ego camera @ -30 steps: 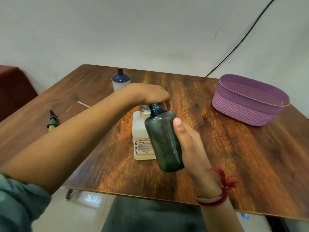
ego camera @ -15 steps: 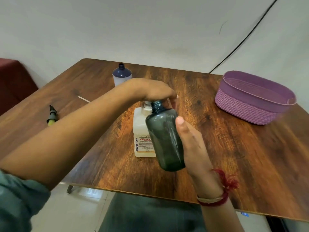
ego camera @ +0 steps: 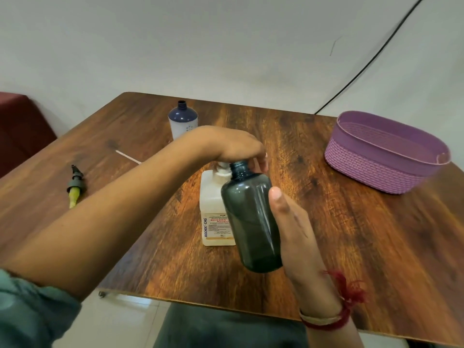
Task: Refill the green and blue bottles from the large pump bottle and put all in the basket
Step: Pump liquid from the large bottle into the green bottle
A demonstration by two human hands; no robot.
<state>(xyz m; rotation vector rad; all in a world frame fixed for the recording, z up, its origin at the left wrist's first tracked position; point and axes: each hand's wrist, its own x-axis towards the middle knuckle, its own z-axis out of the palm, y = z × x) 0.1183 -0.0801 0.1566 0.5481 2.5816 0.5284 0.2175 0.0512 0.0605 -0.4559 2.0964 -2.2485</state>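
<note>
Our right hand point(ego camera: 296, 237) wrapped around the green bottle point(ego camera: 252, 217), tilted, neck at the pump bottle point(ego camera: 213, 209) just behind it, our left hand point(ego camera: 233, 146) closed over its pump head, blue bottle point(ego camera: 182, 120) beyond, uncapped, basket point(ego camera: 384, 151) far right of the pump bottle on the table point(ego camera: 376, 234)

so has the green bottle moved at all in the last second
No. The green bottle is still held tilted in the right hand, overlapping the same side of the pump bottle; only the camera shifted.
</note>
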